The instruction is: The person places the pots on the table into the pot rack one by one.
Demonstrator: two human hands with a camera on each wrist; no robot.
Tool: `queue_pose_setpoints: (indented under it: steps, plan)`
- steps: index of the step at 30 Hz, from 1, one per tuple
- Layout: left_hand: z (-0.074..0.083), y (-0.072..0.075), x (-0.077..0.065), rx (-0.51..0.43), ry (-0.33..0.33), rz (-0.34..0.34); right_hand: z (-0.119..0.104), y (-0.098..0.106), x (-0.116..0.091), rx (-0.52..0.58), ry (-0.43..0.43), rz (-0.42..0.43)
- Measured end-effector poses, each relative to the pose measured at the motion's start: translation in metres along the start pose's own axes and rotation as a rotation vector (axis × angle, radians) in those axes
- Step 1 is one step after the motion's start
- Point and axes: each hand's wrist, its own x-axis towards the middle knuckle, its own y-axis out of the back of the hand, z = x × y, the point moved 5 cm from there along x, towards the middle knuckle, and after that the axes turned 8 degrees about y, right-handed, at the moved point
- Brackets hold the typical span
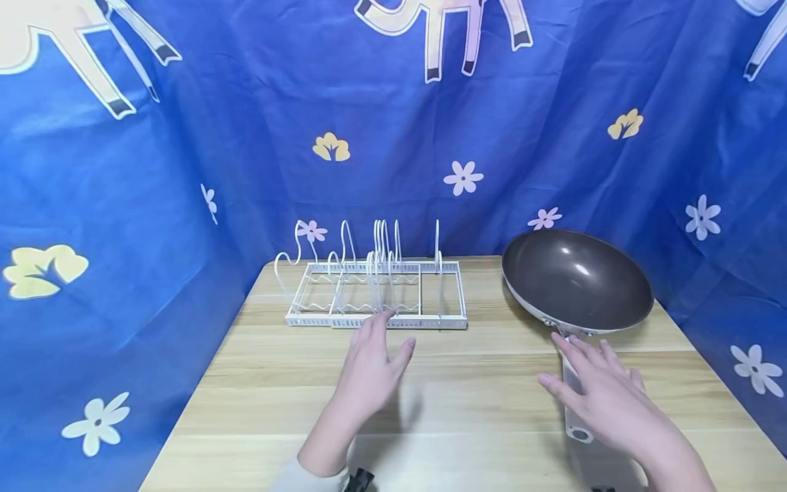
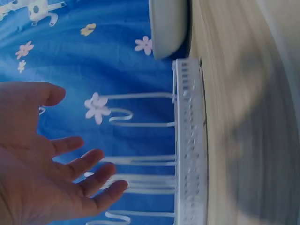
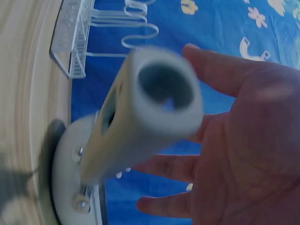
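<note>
1. Right grip (image 1: 601, 402) nearest the camera: thumb and fingers apart, over the handle (image 1: 576, 424) of the pan (image 1: 574, 277). Not wrapped round it; contact, can't tell.
2. Left grip (image 1: 371, 363) also spread, holding nothing, near the front of the wire rack (image 1: 444, 322).
3. Step looks like taking the handle. Do it well: thumb one side, fingers the other, palm snug, then wrap fully before any lift.
4. Wide bowl probably front-heavy, may roll in the hand; hold firm, wrist straight. Left could steady the rim if it dips.
5. Pan location: right part of tabletop (image 1: 473, 396), right of rack, apart from it.
6. Pan looks: round, dark glossy inside with bright highlights, pale outside, rivets (image 1: 547, 322) by the handle. Handle pale, aimed at the person, hole in its end.
</note>
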Motion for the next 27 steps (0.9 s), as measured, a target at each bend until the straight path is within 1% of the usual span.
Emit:
queue_pose_setpoints:
  steps: [3, 5, 7, 9, 12, 16, 19, 22, 24, 25, 27]
  plan:
    - [0.009, -0.014, 0.001, -0.039, -0.001, -0.029, 0.014, 0.000, 0.000, -0.015, -0.007, -0.010]
    - [0.015, -0.026, 0.001, -0.075, -0.022, -0.058, 0.022, -0.001, 0.002, -0.033, -0.005, 0.000]
    - [0.021, -0.039, -0.001, -0.100, -0.057, -0.087, 0.031, -0.002, 0.004, -0.043, -0.015, 0.016]
    - [0.028, -0.050, -0.003, -0.132, -0.086, -0.118, 0.039, -0.004, 0.007, -0.034, -0.043, 0.029]
    - [0.035, -0.066, -0.008, -0.162, -0.095, -0.179, 0.052, -0.006, 0.011, -0.017, -0.097, 0.044]
    - [0.043, -0.089, -0.015, -0.221, -0.080, -0.303, 0.066, -0.011, 0.017, 0.007, -0.136, 0.070]
    - [0.051, -0.106, -0.020, -0.300, -0.079, -0.400, 0.075, -0.018, 0.022, 0.044, -0.158, 0.069]
    - [0.061, -0.119, -0.024, -0.390, -0.069, -0.503, 0.083, -0.026, 0.026, 0.085, -0.182, 0.035]
    - [0.069, -0.127, -0.028, -0.459, -0.055, -0.590, 0.087, -0.030, 0.028, 0.118, -0.194, 0.007]
    - [0.073, -0.131, -0.031, -0.480, -0.045, -0.631, 0.088, -0.032, 0.029, 0.135, -0.195, -0.002]
    - [0.080, -0.139, -0.036, -0.491, -0.035, -0.706, 0.090, -0.035, 0.032, 0.178, -0.196, -0.021]
